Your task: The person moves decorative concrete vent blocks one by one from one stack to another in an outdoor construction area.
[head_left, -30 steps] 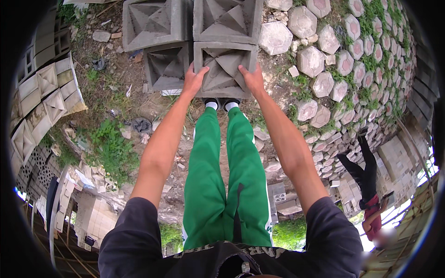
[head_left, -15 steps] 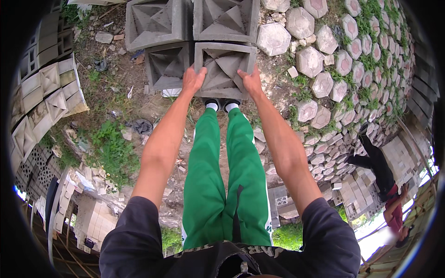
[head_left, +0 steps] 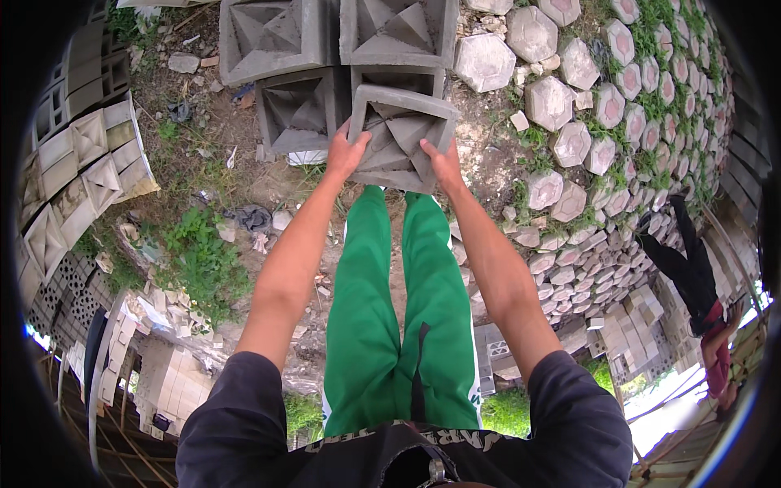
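Observation:
A square grey concrete block (head_left: pixel 401 138) with a raised, faceted star pattern inside its frame is held up in front of me, slightly turned. My left hand (head_left: pixel 348 153) grips its left side, thumb over the inner edge and fingers hidden beneath. On the opposite side my right hand (head_left: pixel 443 165) grips it the same way. Just behind it another block (head_left: pixel 399 79) shows partly. To the left sits a similar darker block (head_left: pixel 298 111). Two larger-looking blocks, one at left (head_left: pixel 277 37) and one at right (head_left: pixel 397 32), stand beyond them.
Hexagonal pavers (head_left: pixel 548 103) cover the ground at right, with grass between them. Patterned blocks (head_left: pixel 88 167) are stacked at the left. Weeds (head_left: pixel 202 264) and rubble lie on the dirt. Another person (head_left: pixel 700 293) is at the far right, near stacked blocks (head_left: pixel 639 329).
Both hands have lifted the block off the one behind it, drawn it toward me and rotated it a little clockwise. The other person has shifted farther right.

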A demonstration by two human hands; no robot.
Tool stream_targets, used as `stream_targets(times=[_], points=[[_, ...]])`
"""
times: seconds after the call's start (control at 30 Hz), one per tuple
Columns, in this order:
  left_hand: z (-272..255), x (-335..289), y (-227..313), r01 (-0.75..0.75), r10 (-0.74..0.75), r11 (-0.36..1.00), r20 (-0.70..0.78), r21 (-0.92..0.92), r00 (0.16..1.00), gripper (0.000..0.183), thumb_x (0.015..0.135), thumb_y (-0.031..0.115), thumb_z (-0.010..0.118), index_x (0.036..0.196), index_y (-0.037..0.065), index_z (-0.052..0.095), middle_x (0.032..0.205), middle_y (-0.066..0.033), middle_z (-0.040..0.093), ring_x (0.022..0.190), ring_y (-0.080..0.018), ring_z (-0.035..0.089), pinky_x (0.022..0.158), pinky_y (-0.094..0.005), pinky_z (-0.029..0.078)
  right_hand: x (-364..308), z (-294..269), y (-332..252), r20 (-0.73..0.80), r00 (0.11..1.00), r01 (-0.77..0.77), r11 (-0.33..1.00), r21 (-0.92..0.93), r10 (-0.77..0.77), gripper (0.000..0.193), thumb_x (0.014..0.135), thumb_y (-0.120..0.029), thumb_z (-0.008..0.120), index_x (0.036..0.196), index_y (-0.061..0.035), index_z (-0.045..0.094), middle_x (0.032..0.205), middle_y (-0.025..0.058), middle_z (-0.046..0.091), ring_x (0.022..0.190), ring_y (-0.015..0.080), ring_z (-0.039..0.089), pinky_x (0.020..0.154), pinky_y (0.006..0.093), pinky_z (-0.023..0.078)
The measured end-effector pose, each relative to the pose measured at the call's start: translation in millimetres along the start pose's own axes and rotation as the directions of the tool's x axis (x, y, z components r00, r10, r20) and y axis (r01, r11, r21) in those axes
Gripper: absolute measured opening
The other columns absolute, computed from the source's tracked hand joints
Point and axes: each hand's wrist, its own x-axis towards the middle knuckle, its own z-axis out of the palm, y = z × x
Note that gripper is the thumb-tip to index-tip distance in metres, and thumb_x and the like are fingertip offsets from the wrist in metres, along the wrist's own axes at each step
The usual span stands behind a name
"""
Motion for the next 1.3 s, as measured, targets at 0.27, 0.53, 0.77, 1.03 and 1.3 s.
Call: stream_targets(times=[0.27,0.53,0.77,1.03,1.3], points=[[-3.4,4.5,-26.3,-0.02,0.043,0.957,0.075,-0.289,0.996,0.084,0.076,0.044,0.07,0.137,-0.003,0.035,0.128,-0.0164,0.051,0.116,-0.0234,0.05,0.099,-0.0323,0.037,13.1,-5.9,-30.7,0.104,0.994,0.02,0.999,0.044,-0.025,0.081,0.074,-0.032,0.077,0.134,0.0001,0.034,0.125,0.0177,0.05,0.114,0.0274,0.051,0.097,0.0375,0.041],[-7.4,2.7,-20.3,0.089,-0.029,0.903,0.147,-0.42,0.989,0.096,0.073,0.05,0.071,0.139,-0.004,0.029,0.132,-0.0198,0.044,0.119,-0.0254,0.046,0.101,-0.0332,0.034,20.9,-4.9,-36.7,0.118,0.993,-0.011,0.999,0.033,0.007,0.088,0.071,-0.031,0.079,0.136,0.0002,0.029,0.125,0.0193,0.049,0.114,0.0283,0.051,0.097,0.0386,0.043],[-7.8,6.6,-33.4,0.057,-0.033,0.98,0.124,-0.189,0.992,0.08,0.073,0.041,0.064,0.133,-0.004,0.036,0.122,-0.0185,0.052,0.111,-0.0259,0.05,0.096,-0.0341,0.037,28.9,-6.6,-18.9,0.065,0.998,-0.007,1.0,0.022,0.005,0.066,0.068,-0.008,0.064,0.128,-0.0036,0.039,0.108,0.0129,0.057,0.098,0.0239,0.056,0.087,0.0362,0.046],[-8.7,8.6,-35.8,0.028,-0.029,0.999,0.028,0.017,0.999,0.083,0.067,0.044,0.062,0.131,-0.004,0.043,0.12,-0.0243,0.055,0.112,-0.032,0.053,0.096,-0.0362,0.039,22.9,-2.5,-21.5,0.078,0.996,0.031,0.997,0.075,-0.036,0.057,0.066,-0.003,0.055,0.122,-0.0029,0.044,0.095,0.0091,0.055,0.087,0.0208,0.052,0.08,0.0347,0.044],[-29.2,-109.7,23.3,0.053,-0.047,0.998,0.132,-0.044,0.99,0.068,0.066,0.039,0.068,0.112,-0.009,0.053,0.106,-0.0194,0.06,0.102,-0.0269,0.056,0.089,-0.0358,0.043,-60.1,-24.4,-59.2,0.134,0.99,-0.067,0.989,0.131,0.049,0.058,0.066,-0.003,0.053,0.123,-0.0019,0.044,0.096,0.0091,0.056,0.085,0.0203,0.055,0.079,0.0337,0.047]])
